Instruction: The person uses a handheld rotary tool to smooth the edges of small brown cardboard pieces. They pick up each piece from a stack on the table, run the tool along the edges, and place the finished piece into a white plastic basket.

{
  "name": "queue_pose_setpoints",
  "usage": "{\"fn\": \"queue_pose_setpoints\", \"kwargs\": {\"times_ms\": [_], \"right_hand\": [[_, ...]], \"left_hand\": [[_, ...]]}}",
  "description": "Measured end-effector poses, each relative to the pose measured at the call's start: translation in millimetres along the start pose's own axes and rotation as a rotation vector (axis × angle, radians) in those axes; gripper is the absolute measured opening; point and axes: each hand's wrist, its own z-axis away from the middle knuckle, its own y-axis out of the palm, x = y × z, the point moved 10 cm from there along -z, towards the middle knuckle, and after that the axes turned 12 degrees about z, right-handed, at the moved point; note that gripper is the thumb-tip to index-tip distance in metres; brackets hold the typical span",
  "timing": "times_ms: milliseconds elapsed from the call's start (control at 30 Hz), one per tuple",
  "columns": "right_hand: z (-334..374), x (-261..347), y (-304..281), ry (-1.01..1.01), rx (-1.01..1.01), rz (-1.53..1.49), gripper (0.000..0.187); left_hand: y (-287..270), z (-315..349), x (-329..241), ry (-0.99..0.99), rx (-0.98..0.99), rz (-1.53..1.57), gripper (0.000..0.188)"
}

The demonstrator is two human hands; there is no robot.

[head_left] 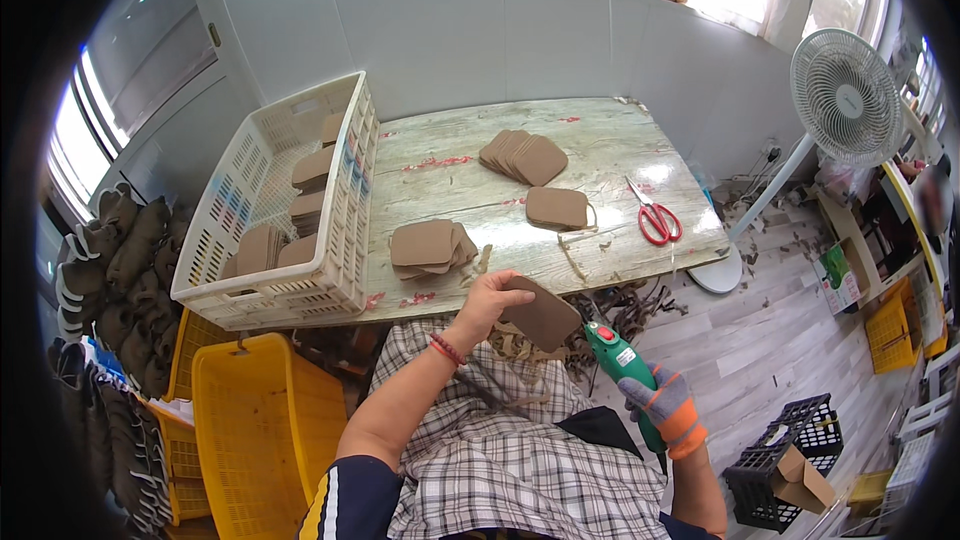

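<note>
My bare left hand [487,304] pinches the edge of a brown rounded pad [541,314] and holds it over my lap, just off the table's front edge. In my right hand [660,408], which wears a grey and orange glove, is a green handheld electric cutter [618,361] with a red button. The cutter's head is at the pad's right edge; whether it touches cannot be made out. On the table lie a stack of similar pads [424,244], a smaller stack [557,206] and a fanned pile [523,156] farther back.
Red-handled scissors [660,223] lie on the table's [440,145] right side. A white crate [345,230] with more pads stands at the left, above a yellow bin [235,420]. Brown scraps [640,310] hang below the front edge. A fan [846,100] and a black crate [745,485] stand at the right.
</note>
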Motion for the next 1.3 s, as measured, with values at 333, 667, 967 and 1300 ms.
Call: {"fn": "queue_pose_setpoints", "kwargs": {"times_ms": [333,667,967,1300], "right_hand": [[-2.2,-11.6,3.9,-0.004,0.02,0.008,0.04],[-7.5,-15.3,9.5,-0.012,0.023,0.143,0.048],[-10.3,-12.5,16.1,-0.005,0.044,0.115,0.047],[-19.5,15.8,24.2,-0.056,0.019,0.09,0.04]], "left_hand": [[2.5,-3.9,3.3,0.016,0.053,-0.183,0.012],[13.5,-0.6,25.3,-0.15,0.139,-0.206,0.013],[28.0,3.3,43.6,-0.251,0.27,-0.365,0.013],[32.5,8.7,31.0,-0.132,0.337,-0.605,0.022]]}}
